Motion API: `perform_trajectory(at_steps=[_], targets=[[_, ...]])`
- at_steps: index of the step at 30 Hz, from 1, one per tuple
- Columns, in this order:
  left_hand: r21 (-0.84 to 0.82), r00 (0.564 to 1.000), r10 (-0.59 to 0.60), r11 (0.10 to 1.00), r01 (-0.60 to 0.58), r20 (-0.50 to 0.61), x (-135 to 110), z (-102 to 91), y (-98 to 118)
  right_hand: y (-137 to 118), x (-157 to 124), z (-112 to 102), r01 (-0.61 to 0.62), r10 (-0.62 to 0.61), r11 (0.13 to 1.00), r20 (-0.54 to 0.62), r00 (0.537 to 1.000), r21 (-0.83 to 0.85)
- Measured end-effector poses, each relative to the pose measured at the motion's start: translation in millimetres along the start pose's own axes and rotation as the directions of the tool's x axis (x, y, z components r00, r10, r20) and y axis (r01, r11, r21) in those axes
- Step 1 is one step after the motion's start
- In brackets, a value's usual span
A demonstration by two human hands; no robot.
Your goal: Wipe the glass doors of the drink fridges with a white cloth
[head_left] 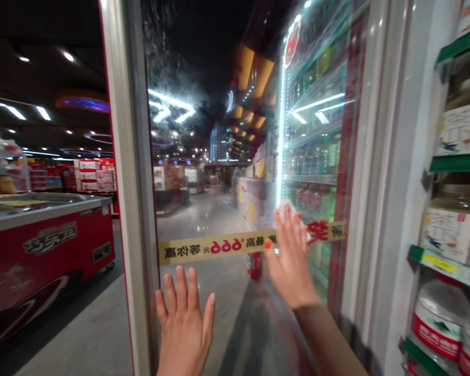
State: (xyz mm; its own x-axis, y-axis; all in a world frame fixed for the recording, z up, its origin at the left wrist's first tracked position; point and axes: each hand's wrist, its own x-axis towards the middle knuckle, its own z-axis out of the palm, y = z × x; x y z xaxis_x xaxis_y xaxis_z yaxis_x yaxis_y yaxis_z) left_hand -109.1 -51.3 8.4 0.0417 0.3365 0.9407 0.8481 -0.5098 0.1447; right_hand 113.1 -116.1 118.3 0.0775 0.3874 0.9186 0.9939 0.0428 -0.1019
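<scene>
Two bare hands spread wide: the right hand [292, 261] presses a white cloth [285, 211] flat against the upright glass door [215, 209] of a drinks cooler [313, 162], above a gold strip [215, 246]; the left hand [184, 329], empty, sits lower, nearer the door's white frame [131, 156].

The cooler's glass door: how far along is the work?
Done: the upper glass door shows wet streaks. In hand: the right hand presses a white cloth on the glass. Left, it seems: the lower glass by the printed strip, near the empty left hand.
</scene>
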Motion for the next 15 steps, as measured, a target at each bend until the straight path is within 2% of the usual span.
perform_trajectory(at_steps=[1,2,3,4,5,7,9,11,12,13,14,15], targets=[[-0.007,1.000,-0.007,1.000,0.007,0.006,-0.4,1.8,-0.3,-10.7,-2.7,3.3,0.127,-0.126,0.992,0.071,0.989,0.001],[-0.013,1.000,-0.012,1.000,0.013,0.010,-0.9,3.4,-0.3,-17.6,-10.9,7.6,0.251,-0.250,0.968,0.139,0.958,0.006],[-0.019,1.000,-0.017,1.000,0.017,0.014,-1.5,4.9,0.0,-18.7,-22.2,11.6,0.345,-0.341,0.938,0.184,0.922,0.007],[-0.022,1.000,-0.021,1.000,0.021,0.020,-2.1,6.3,0.3,-13.5,-33.4,14.1,0.390,-0.381,0.921,0.205,0.902,-0.005],[-0.022,0.999,-0.021,1.000,0.022,0.026,-2.6,7.5,0.6,-2.9,-41.0,14.3,0.382,-0.368,0.924,0.198,0.908,-0.032],[-0.015,0.999,-0.019,1.000,0.020,0.041,-3.1,9.5,0.0,24.4,-37.5,9.1,0.228,-0.216,0.968,0.119,0.969,-0.102],[-0.005,0.998,0.000,1.000,0.000,0.059,-2.9,10.8,-2.5,40.8,-11.2,1.4,0.018,-0.017,0.992,0.010,1.000,-0.128],[-0.009,0.998,0.016,1.000,-0.016,0.056,-1.9,11.4,-6.3,34.2,18.6,-3.4,-0.075,0.070,0.991,-0.056,0.996,-0.109],[-0.016,0.999,0.014,1.000,-0.013,0.051,-1.2,11.6,-8.2,23.8,27.7,-3.4,-0.050,0.046,0.994,-0.045,0.998,-0.098],[-0.024,0.999,0.011,1.000,-0.010,0.044,-0.4,11.9,-9.8,11.5,30.6,-1.6,0.025,-0.025,0.996,-0.001,1.000,-0.089],[-0.028,0.999,0.005,1.000,-0.004,0.039,0.4,12.3,-10.9,0.3,26.6,1.7,0.141,-0.136,0.987,0.072,0.988,-0.075],[-0.025,0.999,0.000,1.000,0.001,0.036,1.1,12.9,-11.5,-7.0,16.5,5.5,0.272,-0.261,0.961,0.156,0.953,-0.054]])
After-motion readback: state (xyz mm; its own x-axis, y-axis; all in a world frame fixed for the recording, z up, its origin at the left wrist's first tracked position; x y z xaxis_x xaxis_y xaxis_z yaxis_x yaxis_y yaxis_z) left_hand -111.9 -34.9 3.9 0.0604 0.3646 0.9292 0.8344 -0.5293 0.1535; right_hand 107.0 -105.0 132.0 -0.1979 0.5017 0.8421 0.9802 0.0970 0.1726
